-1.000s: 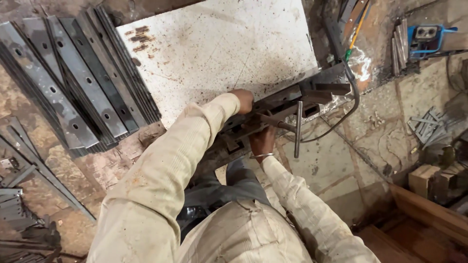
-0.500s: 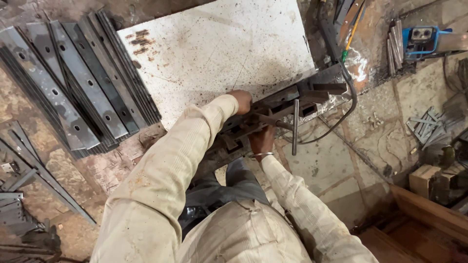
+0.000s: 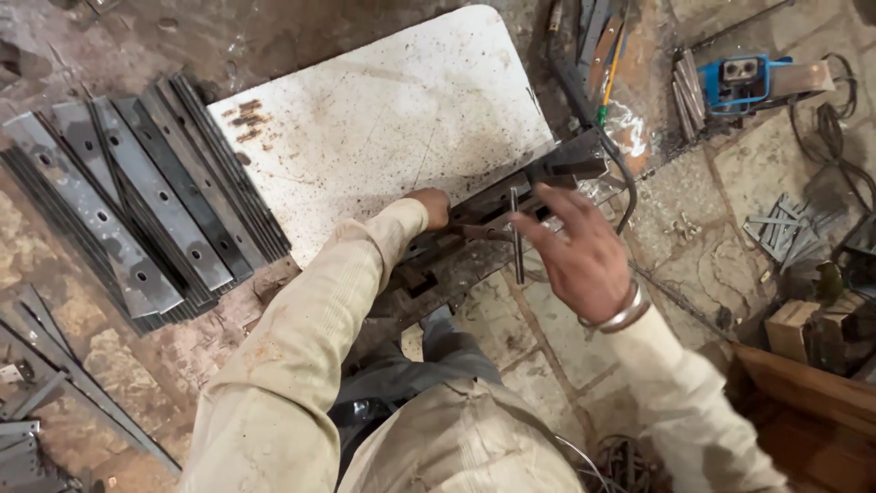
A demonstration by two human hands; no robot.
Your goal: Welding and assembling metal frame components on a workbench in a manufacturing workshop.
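1. The right hand [image 3: 584, 260] has lifted off the dark metal bar [image 3: 534, 187], fingers now spread open, fingertips by the thin steel rod [image 3: 517, 237].
2. The left hand [image 3: 431, 206] stays closed on the bar's near end; the white sheet [image 3: 383, 128] lies just beyond it.

It was a metal workshop: stacked grey drilled steel bars [image 3: 137, 210], a rusty white steel sheet [image 3: 383, 128], and a blue power tool [image 3: 744, 82] lay on the stone floor.

- White sheet [image 3: 383, 137], upper centre: matt painted metal, speckled with rust.
- Flat bars [image 3: 137, 210], left: dull grey steel, punched holes.
- Vise [image 3: 538, 183], centre: dark, rough iron.
- Bangle [image 3: 622, 315]: shiny metal.
- Sleeves [image 3: 301, 365]: dusty cream cloth.
- Floor [image 3: 693, 265]: rough stone.
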